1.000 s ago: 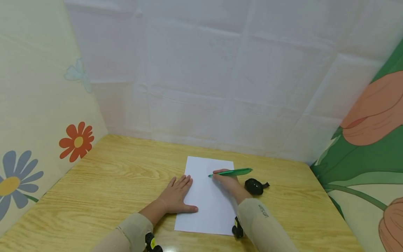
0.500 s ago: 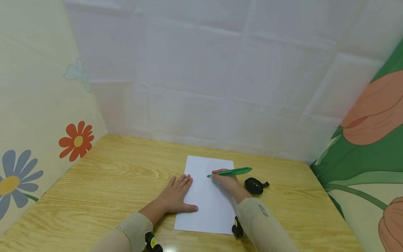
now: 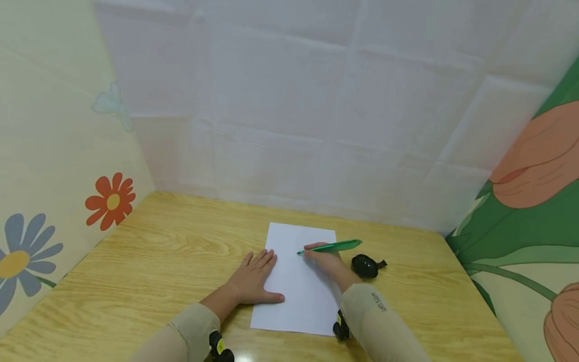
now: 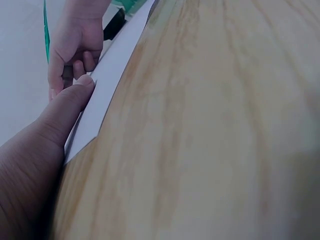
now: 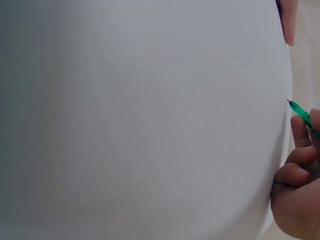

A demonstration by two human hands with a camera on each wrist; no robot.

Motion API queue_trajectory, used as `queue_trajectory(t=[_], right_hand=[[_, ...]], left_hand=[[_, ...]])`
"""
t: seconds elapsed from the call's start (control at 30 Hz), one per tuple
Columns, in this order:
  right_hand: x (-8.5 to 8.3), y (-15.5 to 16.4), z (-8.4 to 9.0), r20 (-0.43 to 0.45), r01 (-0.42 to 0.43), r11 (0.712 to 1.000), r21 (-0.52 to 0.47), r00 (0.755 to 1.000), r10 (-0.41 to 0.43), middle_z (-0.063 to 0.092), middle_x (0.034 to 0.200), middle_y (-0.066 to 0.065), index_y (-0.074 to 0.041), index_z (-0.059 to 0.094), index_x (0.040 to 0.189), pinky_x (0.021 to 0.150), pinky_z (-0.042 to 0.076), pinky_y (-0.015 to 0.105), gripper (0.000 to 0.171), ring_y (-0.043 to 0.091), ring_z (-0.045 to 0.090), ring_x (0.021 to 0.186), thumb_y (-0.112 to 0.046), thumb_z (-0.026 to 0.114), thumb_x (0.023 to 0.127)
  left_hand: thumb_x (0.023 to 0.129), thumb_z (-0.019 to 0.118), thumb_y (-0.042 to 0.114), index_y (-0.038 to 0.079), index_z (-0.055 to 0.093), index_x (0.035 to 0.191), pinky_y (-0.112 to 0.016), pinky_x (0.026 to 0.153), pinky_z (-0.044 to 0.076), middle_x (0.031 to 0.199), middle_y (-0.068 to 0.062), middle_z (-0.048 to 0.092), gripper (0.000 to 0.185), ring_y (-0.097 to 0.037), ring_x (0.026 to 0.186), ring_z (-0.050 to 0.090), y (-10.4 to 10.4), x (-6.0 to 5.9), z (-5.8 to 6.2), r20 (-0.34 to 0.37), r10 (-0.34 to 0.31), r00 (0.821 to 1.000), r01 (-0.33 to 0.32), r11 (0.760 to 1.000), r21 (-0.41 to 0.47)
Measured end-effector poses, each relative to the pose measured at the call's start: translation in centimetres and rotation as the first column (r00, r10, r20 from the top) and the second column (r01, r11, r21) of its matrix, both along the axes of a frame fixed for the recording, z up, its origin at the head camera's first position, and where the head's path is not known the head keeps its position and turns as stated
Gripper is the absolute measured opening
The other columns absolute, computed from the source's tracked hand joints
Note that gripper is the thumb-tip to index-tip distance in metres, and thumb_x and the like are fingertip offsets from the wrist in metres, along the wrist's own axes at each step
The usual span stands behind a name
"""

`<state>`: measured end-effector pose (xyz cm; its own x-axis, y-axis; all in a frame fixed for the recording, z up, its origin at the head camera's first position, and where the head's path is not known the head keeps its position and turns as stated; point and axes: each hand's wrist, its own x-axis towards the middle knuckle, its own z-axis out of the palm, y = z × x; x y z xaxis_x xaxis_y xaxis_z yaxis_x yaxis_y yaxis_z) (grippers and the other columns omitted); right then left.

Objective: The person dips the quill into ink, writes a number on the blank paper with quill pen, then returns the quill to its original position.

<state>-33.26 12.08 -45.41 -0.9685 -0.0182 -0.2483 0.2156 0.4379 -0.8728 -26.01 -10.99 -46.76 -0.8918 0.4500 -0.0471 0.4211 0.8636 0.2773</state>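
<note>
A blank white sheet of paper (image 3: 300, 279) lay lengthwise near the middle of the surface (image 3: 158, 261), which was pale wood grain, walled by white cloth behind and flowered panels at both sides. A small black object (image 3: 365, 266) sat just right of the sheet. The left hand (image 3: 254, 282) lay flat, fingers straight, pressing the sheet's left edge. The right hand (image 3: 326, 261) pinched a green pen (image 3: 332, 247), tip at the paper.
</note>
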Motion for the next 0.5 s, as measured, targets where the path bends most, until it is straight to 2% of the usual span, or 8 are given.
queue_trajectory(t=[0.23, 0.5], right_hand=[[-0.4, 0.2, -0.7, -0.020, -0.024, 0.999, 0.023, 1.000, 0.024, 0.073, 0.112, 0.005, -0.015, 0.076, 0.104, 0.104, 0.045, 0.045, 0.022, 0.028, 0.060, 0.118, -0.024, 0.074, 0.084], [0.8, -0.2, 0.7, -0.010, -0.026, 0.999, 0.031, 1.000, 0.026, 0.073, 0.111, 0.005, -0.015, 0.076, 0.103, 0.103, 0.046, 0.043, 0.021, 0.026, 0.061, 0.115, -0.024, 0.075, 0.084]], left_hand=[[0.078, 0.055, 0.079, 0.004, 0.024, 0.155, -0.056, 0.122, 0.009, 0.164, -0.011, 0.020, 0.112, -0.028, 0.153, 0.015, 0.1, 0.0, 0.0, -0.001, 0.002, 1.000, -0.002, 1.000, 0.001], [0.077, 0.054, 0.080, 0.005, 0.025, 0.155, -0.055, 0.122, 0.009, 0.164, -0.010, 0.021, 0.112, -0.027, 0.153, 0.015, 0.1, -0.1, 0.0, -0.001, 0.009, 1.000, -0.009, 1.000, -0.006]])
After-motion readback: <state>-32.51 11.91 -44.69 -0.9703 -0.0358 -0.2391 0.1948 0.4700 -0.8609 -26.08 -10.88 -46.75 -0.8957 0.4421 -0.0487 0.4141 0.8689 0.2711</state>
